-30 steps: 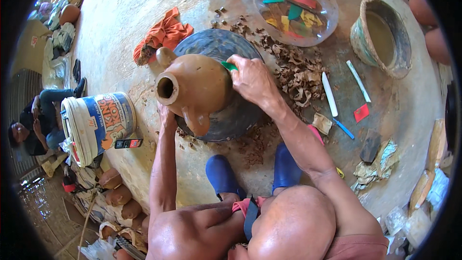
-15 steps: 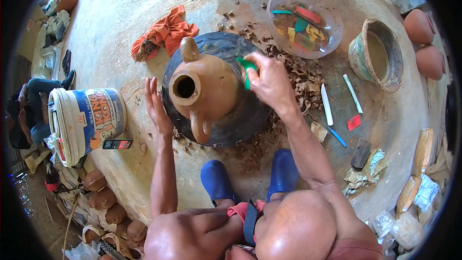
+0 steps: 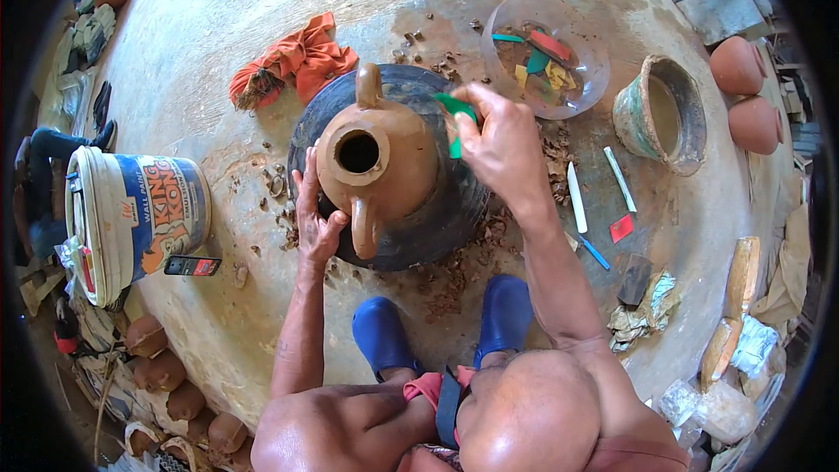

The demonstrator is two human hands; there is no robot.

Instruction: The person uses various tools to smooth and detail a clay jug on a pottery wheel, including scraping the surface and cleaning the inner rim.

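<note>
A brown clay pot (image 3: 406, 153) with a round mouth and two loop handles stands on a dark round turntable (image 3: 472, 201) between my arms. At its left side is my left hand (image 3: 318, 217), fingers stretched and apart, thumb close to the near handle (image 3: 364, 227); whether it presses on the clay I cannot tell. My right hand (image 3: 500, 142) is closed on a thin green scraper (image 3: 455, 118) just right of the pot, slightly apart from its wall. Brown clay shavings (image 3: 557, 157) lie about the turntable, mostly on its right.
An orange cloth (image 3: 306, 57) lies at the far left. A clear basin (image 3: 603, 65) of coloured scrapers and a clay-crusted bucket (image 3: 638, 118) stand far right. White tools (image 3: 577, 197) lie on the floor. A paint bucket (image 3: 166, 210) and a phone (image 3: 192, 266) are left.
My left hand has come in against the pot's left side. The near handle has shifted slightly with the turning pot. My right hand has drawn a little off the wall with the scraper.
</note>
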